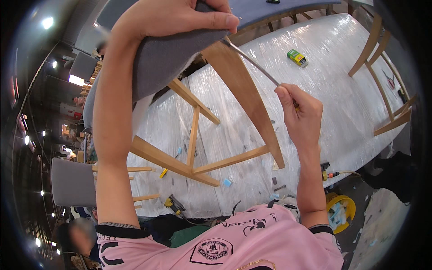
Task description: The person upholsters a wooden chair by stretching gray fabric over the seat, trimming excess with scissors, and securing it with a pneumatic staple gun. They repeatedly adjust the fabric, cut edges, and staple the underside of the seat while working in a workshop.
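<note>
Chair (pixel 240 85) tilted over the wrapped table (pixel 335 96), its grey pad (pixel 173 58) directly under L hand (pixel 180 20), wood leg running down betw. the hands. L thumb lies along pad edge nr top of leg; other L fingers partly out of frame, so can't tell how far they're spread. R hand (pixel 302 112) apart from chair, fingers curled tight round handle of screwdriver-like tool (pixel 254 64), thumb up by the shaft; tip at pad/leg corner, contact unclear.
</note>
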{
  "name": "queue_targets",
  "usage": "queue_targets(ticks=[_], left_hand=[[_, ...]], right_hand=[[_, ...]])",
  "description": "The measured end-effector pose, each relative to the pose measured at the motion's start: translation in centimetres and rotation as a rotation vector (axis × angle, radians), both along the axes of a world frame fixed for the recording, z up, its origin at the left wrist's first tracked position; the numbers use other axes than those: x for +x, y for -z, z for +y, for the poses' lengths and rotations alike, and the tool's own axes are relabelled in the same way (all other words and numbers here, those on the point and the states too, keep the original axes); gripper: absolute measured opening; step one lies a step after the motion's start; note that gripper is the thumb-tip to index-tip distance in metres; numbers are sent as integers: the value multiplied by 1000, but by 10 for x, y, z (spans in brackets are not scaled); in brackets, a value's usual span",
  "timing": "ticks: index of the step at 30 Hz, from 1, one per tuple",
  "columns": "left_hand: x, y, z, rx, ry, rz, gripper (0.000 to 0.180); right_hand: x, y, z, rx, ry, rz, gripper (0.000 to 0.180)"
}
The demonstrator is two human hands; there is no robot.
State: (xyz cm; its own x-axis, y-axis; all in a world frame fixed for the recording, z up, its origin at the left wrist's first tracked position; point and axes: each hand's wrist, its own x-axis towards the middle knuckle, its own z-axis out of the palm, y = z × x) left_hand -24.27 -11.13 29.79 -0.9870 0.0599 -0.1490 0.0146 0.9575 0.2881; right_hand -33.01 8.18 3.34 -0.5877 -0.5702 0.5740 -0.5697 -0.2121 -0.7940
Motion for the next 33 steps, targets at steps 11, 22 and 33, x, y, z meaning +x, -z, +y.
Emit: queue_targets(ticks=[11,22,33], left_hand=[[2,7,4,-14,52,76,33],[23,-1,-5,184,-98,353,29],[24,0,-17,382,-409,470,30]], right_hand=[[3,-19,-16,-75,50,3,17],[-80,69,26,-656,-341,-1015,21],[-80,-50,-53,-868,-548,-948,25]])
